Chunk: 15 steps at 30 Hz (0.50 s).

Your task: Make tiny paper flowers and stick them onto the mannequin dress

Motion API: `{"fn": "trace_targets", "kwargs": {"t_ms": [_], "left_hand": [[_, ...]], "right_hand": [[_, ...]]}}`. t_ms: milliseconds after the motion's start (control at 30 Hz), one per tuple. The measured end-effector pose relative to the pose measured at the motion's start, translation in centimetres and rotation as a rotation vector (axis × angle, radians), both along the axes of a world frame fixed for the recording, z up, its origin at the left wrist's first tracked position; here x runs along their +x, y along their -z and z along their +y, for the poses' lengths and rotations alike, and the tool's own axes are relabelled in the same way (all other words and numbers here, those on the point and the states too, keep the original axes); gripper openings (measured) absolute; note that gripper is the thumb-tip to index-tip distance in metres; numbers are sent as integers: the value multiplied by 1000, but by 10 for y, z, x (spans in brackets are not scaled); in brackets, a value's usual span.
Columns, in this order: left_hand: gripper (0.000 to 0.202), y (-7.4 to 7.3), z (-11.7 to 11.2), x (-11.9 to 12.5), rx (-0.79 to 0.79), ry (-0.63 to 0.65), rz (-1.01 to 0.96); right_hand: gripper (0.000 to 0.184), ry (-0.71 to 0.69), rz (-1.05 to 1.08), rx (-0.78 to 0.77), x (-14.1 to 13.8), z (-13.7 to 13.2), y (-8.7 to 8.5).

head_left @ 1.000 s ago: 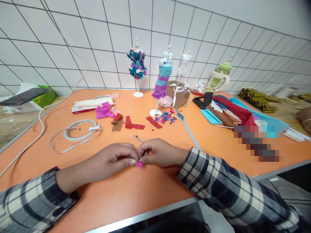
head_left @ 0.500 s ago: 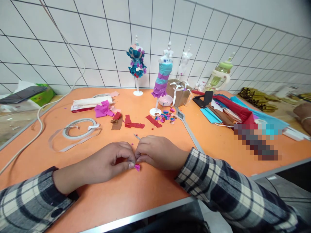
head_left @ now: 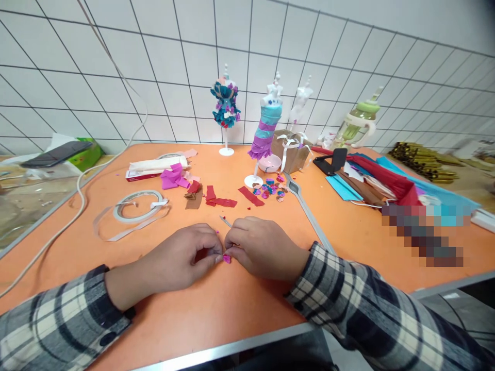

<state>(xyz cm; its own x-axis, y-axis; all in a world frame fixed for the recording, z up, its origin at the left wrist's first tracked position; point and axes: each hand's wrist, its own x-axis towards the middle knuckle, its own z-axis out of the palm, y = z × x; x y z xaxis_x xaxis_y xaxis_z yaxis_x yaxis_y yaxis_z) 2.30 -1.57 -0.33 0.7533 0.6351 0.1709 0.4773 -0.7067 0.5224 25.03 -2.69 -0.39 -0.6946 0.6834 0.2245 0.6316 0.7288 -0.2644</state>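
Note:
My left hand [head_left: 183, 257] and my right hand [head_left: 265, 246] meet above the front of the orange table [head_left: 174, 330]. Both are closed, thumb and fingertips pinching a small magenta scrap of crepe paper [head_left: 227, 258] between them. Beyond my right fingers a thin pointed metal tip [head_left: 225, 221] sticks out; the rest of that tool is hidden by the hand, so I cannot tell whether it is held or lies underneath. Past my hands lie red paper strips [head_left: 251, 196], a brown paper piece [head_left: 194, 198] and a pile of small coloured paper pieces [head_left: 269, 191].
A roll of tape [head_left: 138, 220] and crumpled magenta paper [head_left: 175, 178] lie to the left. Behind stand dress-form stands, one in teal [head_left: 225, 105], one in blue and purple [head_left: 266, 131]. A pink bowl [head_left: 270, 164], a bottle [head_left: 358, 123] and folded fabric-like sheets [head_left: 398, 180] are rightward.
The magenta scrap looks more gathered and compact than before, and less of it shows below my fingertips. Both hands keep their pinch; the whole view has shifted slightly.

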Motion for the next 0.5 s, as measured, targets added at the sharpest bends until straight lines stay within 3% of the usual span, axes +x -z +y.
{"fn": "trace_targets", "kwargs": {"t_ms": [300,500], "left_hand": [[18,-1,-3,4,107,-23,80],[16,-1,-5,5,138,-204,87]], "right_hand": [[15,27,21,-46,-3,-5,1],[13,117,151,-154,-6,-3,8]]}}
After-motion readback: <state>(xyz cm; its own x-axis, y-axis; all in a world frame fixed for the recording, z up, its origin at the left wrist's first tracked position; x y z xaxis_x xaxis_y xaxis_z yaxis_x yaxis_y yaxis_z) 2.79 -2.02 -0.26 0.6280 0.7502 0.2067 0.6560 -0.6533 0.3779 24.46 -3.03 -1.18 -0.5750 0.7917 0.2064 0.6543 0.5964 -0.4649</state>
